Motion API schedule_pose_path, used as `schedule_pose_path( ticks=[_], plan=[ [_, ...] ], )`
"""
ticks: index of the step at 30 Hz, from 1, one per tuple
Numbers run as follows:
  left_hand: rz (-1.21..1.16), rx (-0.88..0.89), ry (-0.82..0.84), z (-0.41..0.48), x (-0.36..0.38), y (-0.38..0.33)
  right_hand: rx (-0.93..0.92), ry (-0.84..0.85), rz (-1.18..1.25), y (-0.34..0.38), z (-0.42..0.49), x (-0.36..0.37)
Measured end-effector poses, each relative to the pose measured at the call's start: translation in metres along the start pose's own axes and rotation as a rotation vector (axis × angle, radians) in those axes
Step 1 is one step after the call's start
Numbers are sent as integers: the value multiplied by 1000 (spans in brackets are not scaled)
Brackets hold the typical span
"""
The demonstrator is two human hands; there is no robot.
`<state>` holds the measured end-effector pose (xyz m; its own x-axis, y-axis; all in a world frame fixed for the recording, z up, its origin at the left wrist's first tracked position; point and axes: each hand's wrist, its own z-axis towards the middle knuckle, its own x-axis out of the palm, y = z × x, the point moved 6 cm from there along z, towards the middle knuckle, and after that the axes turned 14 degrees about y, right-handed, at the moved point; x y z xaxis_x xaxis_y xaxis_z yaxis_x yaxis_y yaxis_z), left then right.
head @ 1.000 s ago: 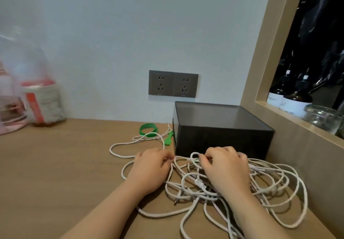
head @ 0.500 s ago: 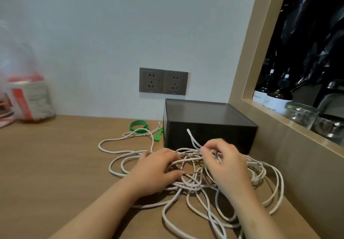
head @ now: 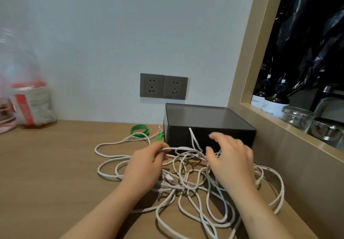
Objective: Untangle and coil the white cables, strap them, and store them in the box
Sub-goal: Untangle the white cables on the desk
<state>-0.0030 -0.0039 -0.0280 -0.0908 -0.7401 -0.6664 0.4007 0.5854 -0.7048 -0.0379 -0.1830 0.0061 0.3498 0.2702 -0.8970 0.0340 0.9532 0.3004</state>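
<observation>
A tangled heap of white cables [head: 186,181] lies on the wooden desk [head: 55,164] in front of a black box [head: 208,123] that stands against the wall. My left hand [head: 145,166] pinches one white strand at the heap's left side and holds it just above the pile. My right hand [head: 230,160] hovers over the right part of the heap with fingers spread and relaxed; one cable end sticks up beside its fingertips. A green strap [head: 140,130] lies coiled left of the box, and a second green piece [head: 159,136] sits by the box's corner.
Two grey wall sockets [head: 163,86] sit above the box. A clear plastic bag with a red and white package [head: 28,101] stands at the far left. A wooden-framed niche [head: 279,123] on the right holds dark bottles [head: 275,103] and glass jars [head: 297,116].
My right hand has let go of the strand it pinched and spread its fingers above the heap. My left hand has lifted a strand slightly. The view shifted a little.
</observation>
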Motion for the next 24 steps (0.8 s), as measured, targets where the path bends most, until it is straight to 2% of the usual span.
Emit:
schedule_pose_path(
  ticks=[5, 8, 10, 11, 14, 16, 18, 20, 22, 24],
  plan=[
    [-275, -38, -88, 11, -10, 15, -70, 220, 104, 17, 35, 16],
    [-507, -149, -159, 18, -23, 35, -74, 163, 152, 9, 33, 34],
    [-709, -271, -205, 19, -28, 51, -32, 85, 272, -2, 31, 31],
    [-733, -317, -213, 19, -29, 55, -9, 32, 347, -7, 28, 26],
    [-461, -292, -170, 18, -28, 46, 61, -75, 455, -19, 24, 12],
    [-154, -131, -96, 13, -25, 23, 79, -98, 490, -21, 24, 9],
    [135, 78, -92, 6, -26, 0, 90, -109, 489, -20, 25, 11],
    [332, 208, -92, 0, -29, -13, 61, -191, 363, -16, 23, 8],
    [442, 212, -15, -3, -31, -12, -87, -403, 213, -1, 13, -7],
    [512, 197, 67, -3, -31, -10, -370, -543, 203, 22, -3, -18]
  ],
)
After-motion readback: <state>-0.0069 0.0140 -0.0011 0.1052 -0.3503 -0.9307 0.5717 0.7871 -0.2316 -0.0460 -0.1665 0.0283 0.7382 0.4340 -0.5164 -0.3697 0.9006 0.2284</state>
